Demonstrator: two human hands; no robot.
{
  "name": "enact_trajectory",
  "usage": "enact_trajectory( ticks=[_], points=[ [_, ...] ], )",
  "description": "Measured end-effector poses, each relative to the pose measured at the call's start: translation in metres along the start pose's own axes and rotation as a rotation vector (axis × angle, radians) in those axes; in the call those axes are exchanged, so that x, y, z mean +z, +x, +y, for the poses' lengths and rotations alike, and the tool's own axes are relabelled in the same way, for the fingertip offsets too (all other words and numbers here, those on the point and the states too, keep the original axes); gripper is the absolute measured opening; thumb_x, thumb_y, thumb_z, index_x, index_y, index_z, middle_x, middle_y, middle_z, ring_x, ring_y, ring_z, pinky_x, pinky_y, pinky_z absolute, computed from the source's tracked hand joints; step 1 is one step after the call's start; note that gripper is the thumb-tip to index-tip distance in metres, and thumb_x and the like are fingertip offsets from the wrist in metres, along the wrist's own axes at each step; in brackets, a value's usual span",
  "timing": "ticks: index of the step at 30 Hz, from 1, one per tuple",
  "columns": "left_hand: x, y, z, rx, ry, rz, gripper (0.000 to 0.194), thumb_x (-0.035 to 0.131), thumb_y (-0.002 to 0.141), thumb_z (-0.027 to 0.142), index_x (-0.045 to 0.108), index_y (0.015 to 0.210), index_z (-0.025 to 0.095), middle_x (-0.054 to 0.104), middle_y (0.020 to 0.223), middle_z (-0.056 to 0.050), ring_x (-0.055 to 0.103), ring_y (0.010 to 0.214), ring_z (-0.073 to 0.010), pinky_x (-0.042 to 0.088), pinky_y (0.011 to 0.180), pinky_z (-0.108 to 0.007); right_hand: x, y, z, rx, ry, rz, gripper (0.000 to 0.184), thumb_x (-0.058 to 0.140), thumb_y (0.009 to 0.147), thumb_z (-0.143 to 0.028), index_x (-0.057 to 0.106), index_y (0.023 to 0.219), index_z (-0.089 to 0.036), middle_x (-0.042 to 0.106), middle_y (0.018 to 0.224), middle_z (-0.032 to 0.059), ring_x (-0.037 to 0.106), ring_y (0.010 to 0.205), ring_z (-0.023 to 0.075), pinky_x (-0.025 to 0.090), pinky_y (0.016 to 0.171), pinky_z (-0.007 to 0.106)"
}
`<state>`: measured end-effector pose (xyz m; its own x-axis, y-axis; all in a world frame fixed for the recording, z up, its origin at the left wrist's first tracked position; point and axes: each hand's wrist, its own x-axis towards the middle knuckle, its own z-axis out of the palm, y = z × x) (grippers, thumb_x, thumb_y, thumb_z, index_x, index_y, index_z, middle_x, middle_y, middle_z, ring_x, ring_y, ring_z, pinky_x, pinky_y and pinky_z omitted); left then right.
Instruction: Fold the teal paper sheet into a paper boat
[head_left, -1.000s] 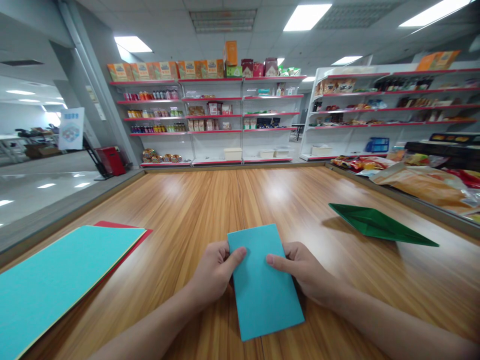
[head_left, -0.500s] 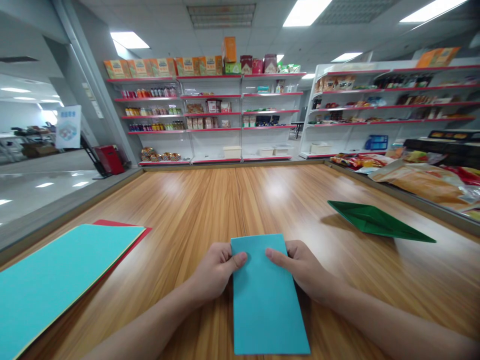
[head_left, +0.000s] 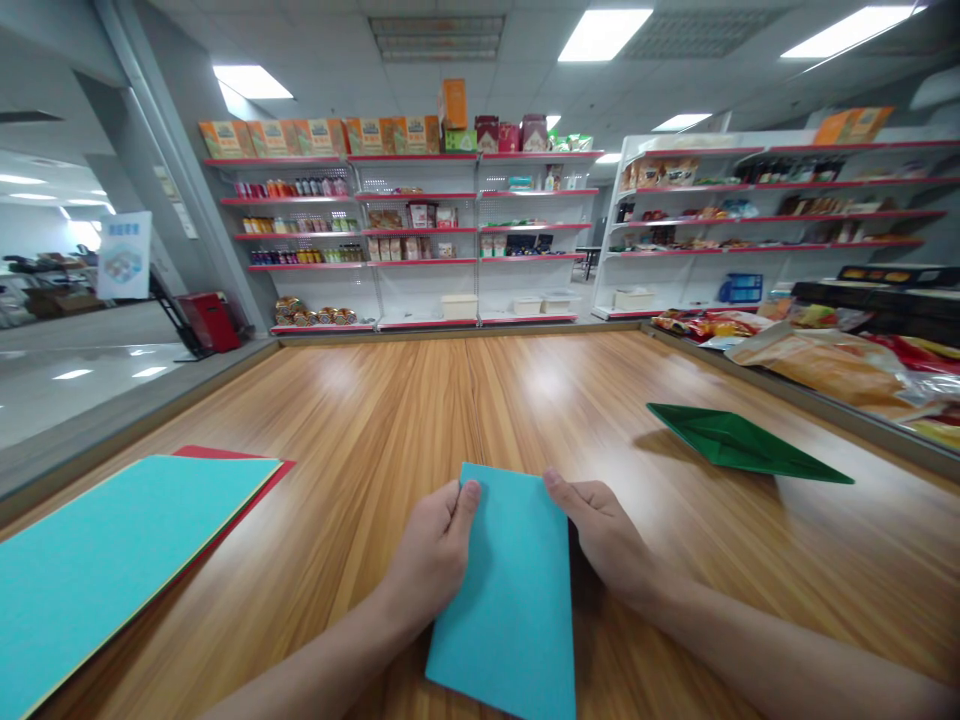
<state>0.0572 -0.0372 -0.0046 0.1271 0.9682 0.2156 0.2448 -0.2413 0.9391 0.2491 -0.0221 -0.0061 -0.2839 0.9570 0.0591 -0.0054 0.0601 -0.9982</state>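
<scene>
A narrow rectangle of light blue paper (head_left: 514, 590), apparently folded, is held between my two hands over the wooden table. My left hand (head_left: 435, 550) grips its left side near the far corner, thumb on top and fingers hidden beneath. At the far right corner, my right hand (head_left: 604, 530) pinches the edge with its thumb on top; its other fingers are curled below. To the right lies a folded green paper boat (head_left: 750, 443). A stack of coloured sheets (head_left: 142, 540), light blue on top with red showing under it, rests on the left.
The wooden table (head_left: 360, 410) has a raised edge. Beyond it stand white shelves (head_left: 427, 285) with packaged goods. Bagged snacks (head_left: 832, 365) lie past the right edge. A red box (head_left: 212, 322) and a sign (head_left: 124, 255) are at the far left.
The light blue paper has turned slightly, its near end swinging left. My right thumb has slid from the paper's face to its far right corner. The view has shifted slightly.
</scene>
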Motion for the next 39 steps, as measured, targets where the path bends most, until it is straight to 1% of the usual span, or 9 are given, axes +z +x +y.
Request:
enact_trajectory(
  ticks=[3,7,10,16,21,25,31,35,39],
  points=[
    [0.0,0.001,0.004,0.031,0.1,0.012,0.044,0.034,0.093,0.052,0.035,0.062,0.021,0.036,0.059,0.004,0.034,0.053,-0.012,0.028,0.05,-0.025,-0.001,-0.001,-0.001,-0.016,0.008,0.0,0.057,0.053,0.082,-0.062,0.034,0.049,-0.019,0.033,0.048,-0.0049,0.028,0.043,0.0064,0.019,0.042,0.023],
    [-0.003,0.002,0.006,0.025,0.091,-0.019,0.044,0.034,0.092,0.053,0.033,0.062,0.021,0.036,0.059,0.003,0.035,0.053,-0.0125,0.028,0.051,-0.025,-0.001,-0.002,0.004,0.066,0.161,-0.038,0.057,0.051,0.083,-0.063,0.04,0.048,-0.018,0.039,0.041,-0.0041,0.035,0.034,0.0075,0.023,0.035,0.022],
    [-0.003,0.002,0.004,0.029,0.07,0.001,0.044,0.035,0.092,0.053,0.032,0.061,0.021,0.034,0.058,0.004,0.033,0.053,-0.0124,0.028,0.05,-0.025,0.0,0.0,0.006,0.099,0.217,-0.062,0.06,0.047,0.084,-0.065,0.045,0.047,-0.017,0.044,0.038,-0.002,0.041,0.031,0.0098,0.028,0.032,0.022],
    [-0.002,0.003,0.001,0.021,0.04,-0.011,0.043,0.036,0.092,0.051,0.035,0.062,0.021,0.036,0.059,0.003,0.035,0.053,-0.0122,0.029,0.051,-0.025,-0.003,0.002,0.003,0.013,0.084,0.048,0.059,0.055,0.081,-0.061,0.044,0.044,-0.016,0.043,0.036,-0.0029,0.039,0.031,0.007,0.024,0.032,0.019],
    [-0.003,0.002,-0.002,-0.004,0.003,-0.042,0.044,0.036,0.092,0.053,0.034,0.063,0.021,0.035,0.059,0.004,0.034,0.053,-0.0119,0.029,0.051,-0.025,-0.004,0.001,0.005,0.034,0.144,-0.047,0.06,0.05,0.085,-0.061,0.051,0.047,-0.015,0.051,0.038,0.0009,0.045,0.031,0.0085,0.029,0.032,0.019],
    [-0.003,0.002,-0.001,0.007,0.019,-0.019,0.044,0.036,0.092,0.053,0.034,0.063,0.02,0.035,0.06,0.004,0.034,0.054,-0.012,0.029,0.051,-0.024,-0.004,0.001,0.006,0.038,0.16,-0.043,0.059,0.052,0.085,-0.06,0.05,0.047,-0.014,0.049,0.038,-0.001,0.044,0.031,0.0073,0.029,0.032,0.018],
    [-0.003,0.003,-0.001,-0.025,-0.032,-0.084,0.044,0.038,0.091,0.054,0.036,0.063,0.02,0.034,0.06,0.004,0.033,0.053,-0.0116,0.03,0.05,-0.024,-0.007,0.003,0.009,0.05,0.179,-0.106,0.061,0.046,0.087,-0.06,0.052,0.048,-0.014,0.053,0.039,0.0016,0.045,0.031,0.0079,0.028,0.031,0.019],
    [-0.003,0.003,-0.003,-0.014,-0.004,-0.042,0.045,0.038,0.091,0.054,0.036,0.062,0.02,0.034,0.059,0.003,0.033,0.053,-0.0114,0.029,0.05,-0.024,-0.005,0.003,0.01,0.025,0.194,-0.028,0.057,0.052,0.085,-0.058,0.047,0.048,-0.015,0.047,0.039,-0.0024,0.043,0.032,0.007,0.028,0.033,0.018],
    [-0.003,0.004,-0.004,-0.078,-0.047,-0.057,0.048,0.039,0.089,0.058,0.033,0.061,0.02,0.031,0.056,0.005,0.029,0.049,-0.01,0.024,0.045,-0.023,-0.003,0.003,0.009,0.05,0.148,0.027,0.061,0.05,0.085,-0.061,0.045,0.044,-0.016,0.043,0.035,-0.0023,0.039,0.029,0.007,0.025,0.031,0.019]
  ],
)
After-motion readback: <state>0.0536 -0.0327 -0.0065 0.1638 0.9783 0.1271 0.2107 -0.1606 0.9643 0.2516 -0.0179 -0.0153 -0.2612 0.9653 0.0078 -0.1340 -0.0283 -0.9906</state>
